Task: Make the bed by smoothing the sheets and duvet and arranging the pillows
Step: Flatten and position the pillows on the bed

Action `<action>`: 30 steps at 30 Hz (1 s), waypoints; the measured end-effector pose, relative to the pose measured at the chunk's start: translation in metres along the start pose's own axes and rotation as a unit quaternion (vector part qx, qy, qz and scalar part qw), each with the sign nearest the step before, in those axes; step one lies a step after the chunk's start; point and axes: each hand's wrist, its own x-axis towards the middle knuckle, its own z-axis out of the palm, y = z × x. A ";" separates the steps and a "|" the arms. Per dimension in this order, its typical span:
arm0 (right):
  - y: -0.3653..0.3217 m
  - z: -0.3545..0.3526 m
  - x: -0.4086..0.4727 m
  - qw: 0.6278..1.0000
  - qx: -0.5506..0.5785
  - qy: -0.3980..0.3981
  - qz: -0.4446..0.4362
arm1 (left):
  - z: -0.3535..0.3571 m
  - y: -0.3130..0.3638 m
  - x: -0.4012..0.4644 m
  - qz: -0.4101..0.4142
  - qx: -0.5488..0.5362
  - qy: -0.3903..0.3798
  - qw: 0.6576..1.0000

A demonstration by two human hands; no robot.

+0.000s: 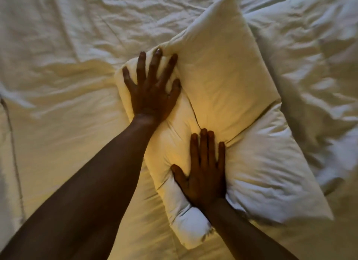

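I have both palms down on the pillows, plumping and flattening them where they lie across the bed. To do this well I judge the push should be even and spread through the whole palm, working out from the dented middle toward the corners so the filling evens out instead of bunching, and I should square the two pillows to each other before sliding them up to the head of the bed.

My left hand is flat with its fingers splayed, pressing the far left end of the lower pillow, just where the upper pillow overlaps it. My right hand is also flat, fingers straight and close together, pressing the middle of the lower pillow near its front edge; a deep dent runs around it. Neither hand grips anything.

The upper pillow lies slantwise on the lower one, its far corner pointing away from me. Both rest on the rumpled sheet toward the middle of the bed, with the creased duvet heaped along the right side, still unsmoothed.
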 end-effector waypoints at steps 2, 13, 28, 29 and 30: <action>0.000 -0.003 -0.002 1.000 0.006 0.004 -0.002 | -0.009 0.004 -0.007 -0.007 0.003 -0.001 1.000; 0.029 -0.074 -0.031 0.996 -0.035 -0.053 -0.068 | -0.070 0.091 -0.214 -0.266 -0.208 -0.131 0.932; 0.163 -0.054 -0.040 0.998 -0.053 0.004 0.020 | -0.026 0.159 -0.284 -0.409 -0.155 -0.081 0.895; 0.164 -0.050 -0.038 0.999 -0.043 0.006 0.020 | -0.024 0.160 -0.283 -0.410 -0.152 -0.079 0.896; 0.165 -0.048 -0.037 0.999 -0.035 0.005 0.020 | -0.026 0.160 -0.281 -0.412 -0.157 -0.078 0.894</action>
